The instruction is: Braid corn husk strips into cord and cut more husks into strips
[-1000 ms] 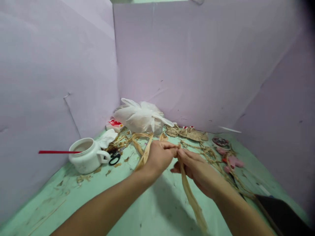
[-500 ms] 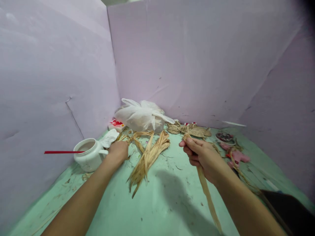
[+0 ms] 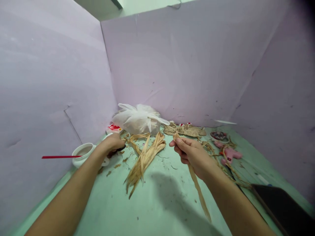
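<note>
In the head view my right hand (image 3: 190,152) pinches the upper end of a long, flat, tan strip of dried plant fibre (image 3: 200,193), which hangs down below the fingers. My left hand (image 3: 112,143) reaches out beside the white pot (image 3: 83,152), its fingers curled around a small dark object (image 3: 120,149) that is mostly hidden. Between my hands lies a bundle of dried plant strips (image 3: 144,160), splayed at its near end and touched by neither hand.
A red stick (image 3: 59,157) leans out of the pot. Behind are a knotted white plastic bag (image 3: 137,119) and woven fibre pieces (image 3: 189,130). At right lie a pink glue gun (image 3: 231,154), a small bowl (image 3: 219,136) and a black flat device (image 3: 283,206). Pale walls enclose the green surface.
My left hand has lifted slightly and now shows the dark object in its fingers. My right hand still pinches the strip. The whole view has shifted a little.
</note>
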### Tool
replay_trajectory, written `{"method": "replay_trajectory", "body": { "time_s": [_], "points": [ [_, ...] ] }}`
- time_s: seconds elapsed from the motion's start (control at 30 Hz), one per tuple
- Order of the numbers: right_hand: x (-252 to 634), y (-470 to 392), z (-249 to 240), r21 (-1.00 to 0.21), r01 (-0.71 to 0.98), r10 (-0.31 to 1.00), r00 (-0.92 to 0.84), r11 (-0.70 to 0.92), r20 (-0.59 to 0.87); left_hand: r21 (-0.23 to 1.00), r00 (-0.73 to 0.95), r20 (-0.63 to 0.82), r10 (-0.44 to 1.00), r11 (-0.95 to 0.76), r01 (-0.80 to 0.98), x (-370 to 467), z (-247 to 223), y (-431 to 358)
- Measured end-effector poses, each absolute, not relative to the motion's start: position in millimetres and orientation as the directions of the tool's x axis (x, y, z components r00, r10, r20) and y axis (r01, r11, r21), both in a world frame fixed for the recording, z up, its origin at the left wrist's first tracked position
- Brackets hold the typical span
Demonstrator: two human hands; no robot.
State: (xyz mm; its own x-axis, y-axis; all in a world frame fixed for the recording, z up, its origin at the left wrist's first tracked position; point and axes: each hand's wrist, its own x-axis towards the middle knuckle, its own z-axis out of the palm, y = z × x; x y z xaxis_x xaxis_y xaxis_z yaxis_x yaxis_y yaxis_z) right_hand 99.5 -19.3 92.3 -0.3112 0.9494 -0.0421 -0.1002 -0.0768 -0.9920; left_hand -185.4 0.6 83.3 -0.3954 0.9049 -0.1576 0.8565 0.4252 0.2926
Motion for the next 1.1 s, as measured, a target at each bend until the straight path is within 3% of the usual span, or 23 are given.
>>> {"method": "replay_trajectory", "body": {
  "time_s": [0.07, 0.13, 0.23, 0.33, 0.43, 0.53, 0.67, 0.77, 0.83, 0.9, 1.0, 1.1],
  "points": [
    [99, -17, 89, -0.989, -0.113, 0.945, -0.32, -0.1, -0.059, 0.541, -0.396, -0.187, 0.899, 0.431, 0.722, -187, 98, -7],
    [97, -16, 84, -0.985, -0.111, 0.938, -0.334, -0.133, -0.089, 0.714, -0.37, -0.197, 0.908, 0.392, 0.581, -183, 110, -18],
    [90, -16, 77, -0.975, -0.126, 0.928, -0.348, -0.185, -0.131, 0.863, -0.244, -0.201, 0.949, 0.289, 0.413, -166, 116, -36],
    [83, -11, 66, -0.957, -0.201, 0.948, -0.282, -0.211, -0.15, 0.963, 0.005, -0.24, 0.971, 0.237, 0.126, -133, 106, -45],
    [85, 4, 53, -0.92, -0.361, 0.988, -0.04, -0.15, -0.146, 0.94, 0.154, -0.308, 0.939, 0.326, -0.105, -86, 82, -40],
    [95, 21, 37, -0.88, -0.47, 0.957, 0.215, -0.072, -0.193, 0.866, 0.251, -0.397, 0.883, 0.451, -0.215, -40, 53, -24],
    [107, 35, 15, -0.888, -0.455, 0.916, 0.328, -0.062, -0.232, 0.783, 0.161, -0.558, 0.814, 0.581, -0.223, -17, 20, 1],
    [108, 37, 2, -0.9, -0.429, 0.925, 0.303, -0.082, -0.229, 0.808, 0.042, -0.56, 0.827, 0.557, -0.193, -39, 10, 10],
    [106, 36, -1, -0.906, -0.41, 0.94, 0.256, -0.104, -0.224, 0.864, -0.11, -0.501, 0.859, 0.487, -0.128, -64, 14, 11],
    [102, 32, 0, -0.914, -0.376, 0.966, 0.136, -0.153, -0.218, 0.907, -0.157, -0.421, 0.893, 0.411, -0.094, -86, 22, 7],
    [94, 20, 6, -0.912, -0.296, 0.959, -0.123, -0.282, -0.257, 0.906, 0.058, -0.395, 0.917, 0.399, -0.139, -95, 33, -7],
    [91, 3, 11, -0.887, -0.275, 0.915, -0.274, -0.37, -0.297, 0.886, 0.229, -0.402, 0.887, 0.439, -0.146, -78, 31, -27]
  ]
}}
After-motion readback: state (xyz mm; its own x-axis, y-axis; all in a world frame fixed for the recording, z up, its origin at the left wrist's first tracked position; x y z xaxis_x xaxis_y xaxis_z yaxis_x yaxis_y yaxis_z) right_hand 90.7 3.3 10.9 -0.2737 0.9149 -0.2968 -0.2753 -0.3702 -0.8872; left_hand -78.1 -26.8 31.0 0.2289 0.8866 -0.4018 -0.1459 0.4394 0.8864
